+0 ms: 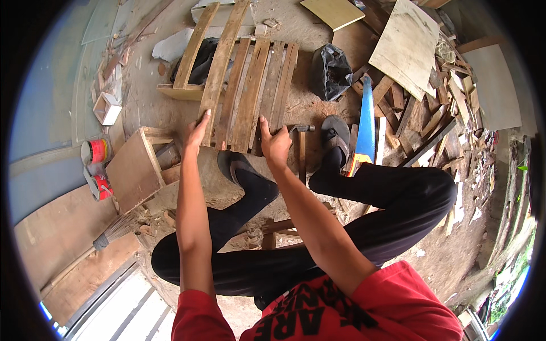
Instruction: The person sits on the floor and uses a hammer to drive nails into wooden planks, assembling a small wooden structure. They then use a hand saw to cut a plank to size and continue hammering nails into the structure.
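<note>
A slatted wooden panel, like a small pallet, lies in front of me with its slats running away from me. My left hand is closed on its near left corner, the thumb on top of a long slat that reaches past the panel's far end. At the near right edge my right hand grips the panel with its thumb side up; the undersides of both hands' grips are hidden. Just right of that hand a hammer rests, its dark head pointing away. A handsaw with a blue blade is beside my right foot.
An open plywood box and two red tins stand at the left. A black plastic bag sits beyond the hammer. Scrap wood and a pale board are piled at the right. A straw broom lies lower left.
</note>
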Motion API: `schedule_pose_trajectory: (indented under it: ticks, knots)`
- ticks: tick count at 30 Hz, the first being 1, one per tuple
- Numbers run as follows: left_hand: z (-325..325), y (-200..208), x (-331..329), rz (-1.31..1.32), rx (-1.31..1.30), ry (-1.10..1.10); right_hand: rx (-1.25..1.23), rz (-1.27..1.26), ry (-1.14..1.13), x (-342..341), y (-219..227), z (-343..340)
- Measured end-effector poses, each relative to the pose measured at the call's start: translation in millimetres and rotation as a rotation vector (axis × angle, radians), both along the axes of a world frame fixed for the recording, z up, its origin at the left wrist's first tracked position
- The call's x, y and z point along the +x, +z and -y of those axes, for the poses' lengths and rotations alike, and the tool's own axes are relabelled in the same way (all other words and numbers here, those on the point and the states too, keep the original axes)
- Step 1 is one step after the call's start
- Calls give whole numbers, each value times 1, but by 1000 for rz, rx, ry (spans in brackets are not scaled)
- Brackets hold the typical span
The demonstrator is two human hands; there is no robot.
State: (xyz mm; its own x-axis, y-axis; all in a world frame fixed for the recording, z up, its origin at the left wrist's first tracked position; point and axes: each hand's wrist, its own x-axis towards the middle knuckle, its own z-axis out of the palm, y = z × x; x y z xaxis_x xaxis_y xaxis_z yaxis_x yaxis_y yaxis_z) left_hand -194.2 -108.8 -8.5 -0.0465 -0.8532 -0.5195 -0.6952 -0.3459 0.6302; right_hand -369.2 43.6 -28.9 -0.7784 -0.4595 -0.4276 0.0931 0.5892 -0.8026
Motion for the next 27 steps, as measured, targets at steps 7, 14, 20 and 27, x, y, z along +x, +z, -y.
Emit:
schedule_pose_trajectory:
  ticks: [7,14,20,27]
  knots:
    - [-23,18,-18,-143,-77,-48,-68,-24,24,-32,-16,-26]
    - [-80,40,-51,-17,-314,-251,-103,-146,21,-66,-39,-63]
    - [-136,94,-115,50,-268,-374,-202,-592,75,-107,-21,-64]
    - [-147,93,-115,-566,164,-481,-110,-154,378,-94,90,-52]
